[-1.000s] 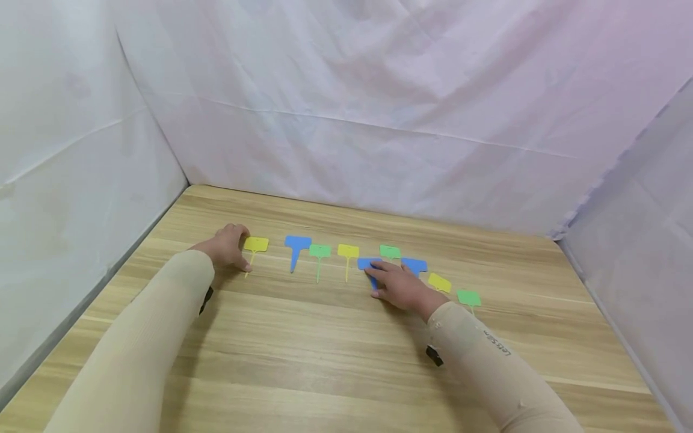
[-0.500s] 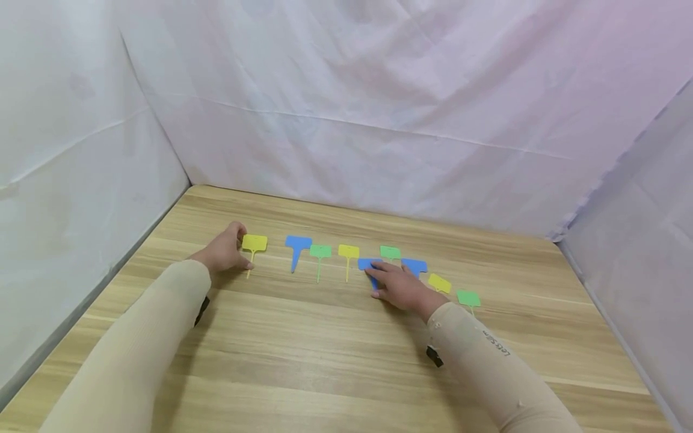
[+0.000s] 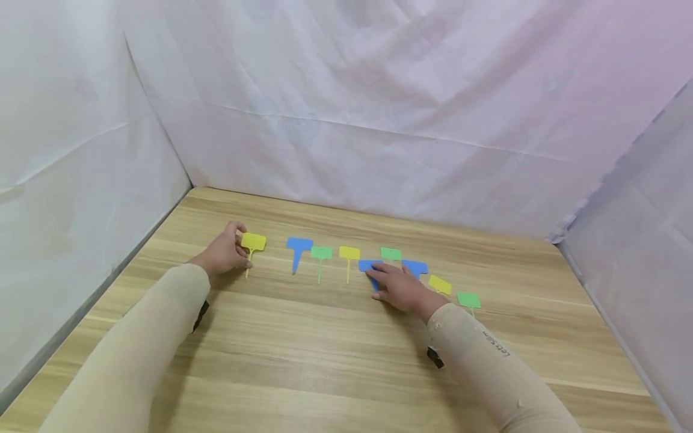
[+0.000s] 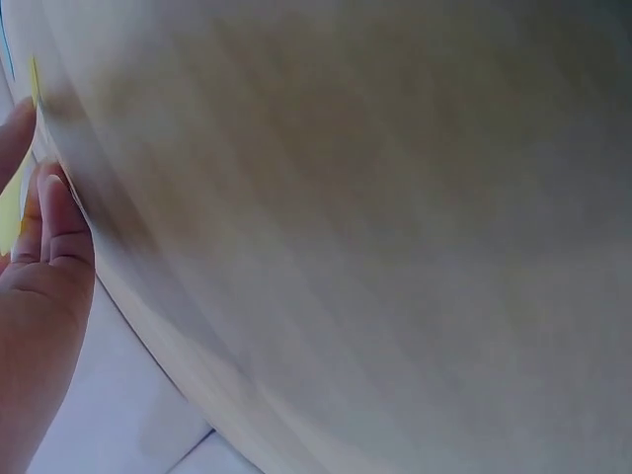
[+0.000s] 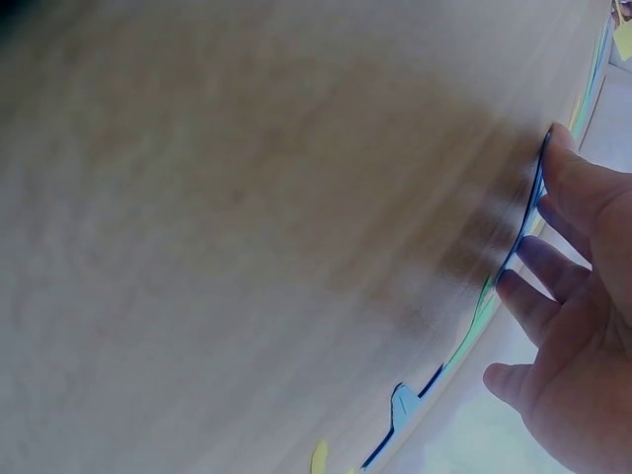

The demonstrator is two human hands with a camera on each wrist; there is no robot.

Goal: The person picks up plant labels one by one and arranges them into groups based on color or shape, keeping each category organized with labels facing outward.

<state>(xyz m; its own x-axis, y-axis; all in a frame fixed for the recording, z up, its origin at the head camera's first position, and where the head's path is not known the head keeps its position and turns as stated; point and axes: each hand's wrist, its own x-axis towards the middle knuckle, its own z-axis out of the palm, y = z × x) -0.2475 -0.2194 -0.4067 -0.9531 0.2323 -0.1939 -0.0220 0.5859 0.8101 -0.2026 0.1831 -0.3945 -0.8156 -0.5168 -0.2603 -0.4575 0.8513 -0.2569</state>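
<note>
Coloured tags (image 3: 322, 252) are spanning a wooden table (image 3: 303, 355).
The left hand (image 3: 221, 250) is pinching the leftmost yellow tag (image 3: 253, 242); the right hand (image 3: 403, 288), fingers spread, is resting on a blue tag (image 3: 367, 264).

The yellow tag (image 3: 253, 242), with a rectangular head and a thin stem, was held in the left hand (image 3: 223, 249). The blue T-shaped tag (image 3: 366, 264) lay flat, partly covered by the right hand (image 3: 403, 288).

A creased white fabric wall (image 3: 346, 120), tinged pink, rises beyond the right grip (image 3: 402, 287); a flat, light-brown wood-grain bench (image 3: 303, 349) spreads below.
</note>
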